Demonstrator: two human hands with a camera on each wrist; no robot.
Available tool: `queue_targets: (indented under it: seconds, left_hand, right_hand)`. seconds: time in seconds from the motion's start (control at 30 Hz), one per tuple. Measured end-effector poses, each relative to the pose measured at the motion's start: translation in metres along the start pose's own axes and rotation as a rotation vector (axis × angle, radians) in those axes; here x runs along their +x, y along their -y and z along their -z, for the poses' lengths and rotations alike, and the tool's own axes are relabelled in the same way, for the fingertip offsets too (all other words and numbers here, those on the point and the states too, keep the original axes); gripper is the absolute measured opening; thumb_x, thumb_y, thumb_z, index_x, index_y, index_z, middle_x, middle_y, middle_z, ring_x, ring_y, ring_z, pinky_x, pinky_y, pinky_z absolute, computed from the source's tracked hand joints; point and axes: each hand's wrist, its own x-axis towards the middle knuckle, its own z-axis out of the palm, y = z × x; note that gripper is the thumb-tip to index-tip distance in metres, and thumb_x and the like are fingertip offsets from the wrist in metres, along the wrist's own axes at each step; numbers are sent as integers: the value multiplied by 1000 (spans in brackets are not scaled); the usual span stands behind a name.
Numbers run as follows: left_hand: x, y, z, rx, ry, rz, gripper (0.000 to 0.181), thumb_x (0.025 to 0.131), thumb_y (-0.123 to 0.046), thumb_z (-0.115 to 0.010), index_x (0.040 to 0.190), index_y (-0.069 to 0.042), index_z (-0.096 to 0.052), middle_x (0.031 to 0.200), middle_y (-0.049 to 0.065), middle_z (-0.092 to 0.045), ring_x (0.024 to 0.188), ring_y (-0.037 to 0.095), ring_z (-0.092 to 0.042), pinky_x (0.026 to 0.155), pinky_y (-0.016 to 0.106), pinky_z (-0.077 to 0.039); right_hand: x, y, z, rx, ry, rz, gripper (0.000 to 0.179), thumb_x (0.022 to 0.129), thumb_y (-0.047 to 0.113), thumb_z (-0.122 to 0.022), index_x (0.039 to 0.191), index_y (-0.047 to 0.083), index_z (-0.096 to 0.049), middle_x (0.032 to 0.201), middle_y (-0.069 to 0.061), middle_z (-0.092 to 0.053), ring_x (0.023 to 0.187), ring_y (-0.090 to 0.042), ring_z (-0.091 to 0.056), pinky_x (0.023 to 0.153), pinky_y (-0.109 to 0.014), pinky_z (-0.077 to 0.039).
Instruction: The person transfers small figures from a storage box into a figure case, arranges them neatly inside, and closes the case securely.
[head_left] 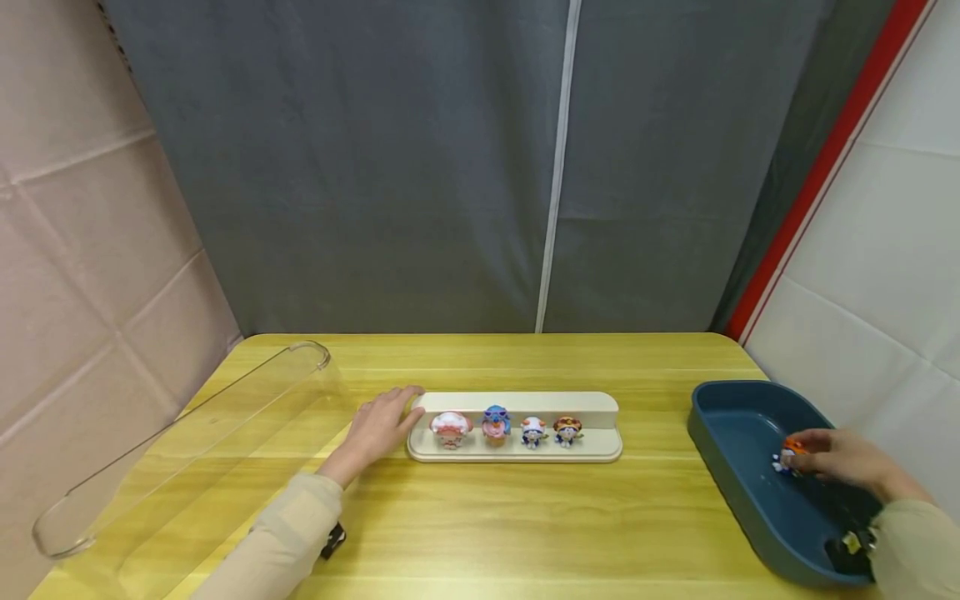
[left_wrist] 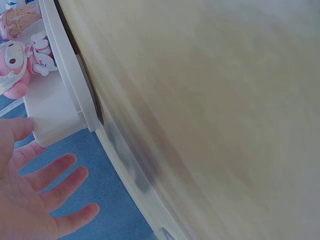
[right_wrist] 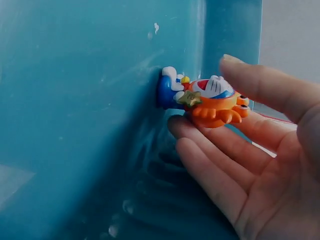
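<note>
My left hand [head_left: 381,425] has its fingers spread at the left end of a cream display stand [head_left: 517,457], thumb and index finger right at its edge. Four figurines would be several: a pink-and-white one [head_left: 452,430], a blue-and-pink one [head_left: 496,425] and two smaller ones with hats stand in a row on it. Over at the right, my right hand [head_left: 851,458] pinches a small figurine with an orange crab hood [right_wrist: 215,107] between thumb and fingers. Its blue and white feet point toward the floor of the blue tray [right_wrist: 75,100]; a gold star sits on its front.
A clear plastic cover [head_left: 187,450] lies on the left of the wooden table [head_left: 517,533]. The deep blue tray [head_left: 720,467] stands at the right edge, beside a white wall panel [head_left: 885,250]. A grey curtain [head_left: 375,167] hangs behind the table.
</note>
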Motion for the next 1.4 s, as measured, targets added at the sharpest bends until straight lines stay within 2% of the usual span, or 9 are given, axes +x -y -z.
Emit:
queue_targets:
  seconds: [0.27, 0.53, 0.87, 1.2, 1.4]
  left_hand:
    - [-1, -1, 1, -4, 6, 2, 34, 90, -30, -50, 119, -13, -51, 111, 11, -57, 97, 33, -53, 78, 52, -40]
    - [-1, -1, 0, 0, 7, 7, 34, 90, -31, -50, 119, -14, -51, 109, 11, -57, 96, 33, -53, 78, 51, -41]
    - [0, 0, 0, -5, 4, 2, 34, 90, -30, -50, 119, -13, -51, 109, 11, -57, 96, 33, -53, 77, 52, -41]
    - [0, 0, -1, -4, -3, 0, 33, 90, -30, -51, 118, -13, -52, 105, 10, -58, 93, 31, -55, 76, 50, -42]
    - [0, 0, -1, -5, -2, 3, 34, 90, -30, -51, 119, -13, -51, 105, 10, -58, 94, 31, -54, 76, 51, -42]
  right_hand:
    - [1, -5, -2, 45, 12, 7, 49, 84, 12, -57, 106, -27, -36, 87, -10, -57, 73, -12, -55, 63, -29, -49]
    - [0, -3, -3, 9, -23, 12, 43, 84, 9, -56, 103, -26, -40, 84, -8, -56, 70, -10, -53, 61, -26, -49]
    - [3, 6, -4, -16, -81, -16, 50, 83, 22, -61, 106, -19, -44, 86, -8, -58, 70, -16, -53, 59, -26, -47]
    - [-1, 32, -7, -53, -139, 92, 48, 85, 27, -59, 113, -11, -48, 96, -13, -59, 74, -7, -53, 61, -25, -46]
    - [-2, 53, -7, -35, -187, 157, 50, 86, 27, -58, 117, -10, -47, 103, -18, -57, 78, 2, -52, 63, -24, -47]
